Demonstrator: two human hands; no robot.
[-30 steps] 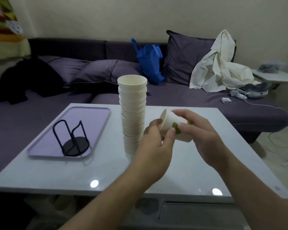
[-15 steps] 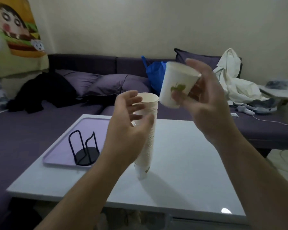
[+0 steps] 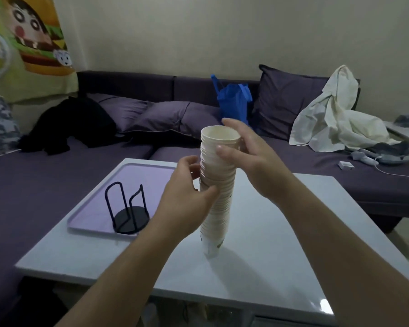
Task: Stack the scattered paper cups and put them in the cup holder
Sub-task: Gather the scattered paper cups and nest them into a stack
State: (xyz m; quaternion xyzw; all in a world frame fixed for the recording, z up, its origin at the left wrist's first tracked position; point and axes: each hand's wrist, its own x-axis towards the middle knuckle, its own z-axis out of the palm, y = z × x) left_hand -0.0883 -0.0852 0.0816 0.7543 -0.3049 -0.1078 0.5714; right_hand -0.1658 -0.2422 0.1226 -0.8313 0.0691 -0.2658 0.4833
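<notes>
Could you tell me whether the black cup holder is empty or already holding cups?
Empty. The cup holder shows bare wire loops and base on the purple tray; the cup stack stands apart on the table.

The stack of cups (image 3: pixel 216 185) is matt white paper, its rolled rims making fine ridges down the side. It stands on the counter (image 3: pixel 269 244), whose white top is smooth and glossy, catching light spots at its near edge. Left of the stack, the cup holder (image 3: pixel 129 212) is thin black wire on a matt black disc, set on a smooth lilac tray (image 3: pixel 99 215) that looks like plastic. Behind the counter, the sofa (image 3: pixel 151 90) is matt purple cloth.
</notes>
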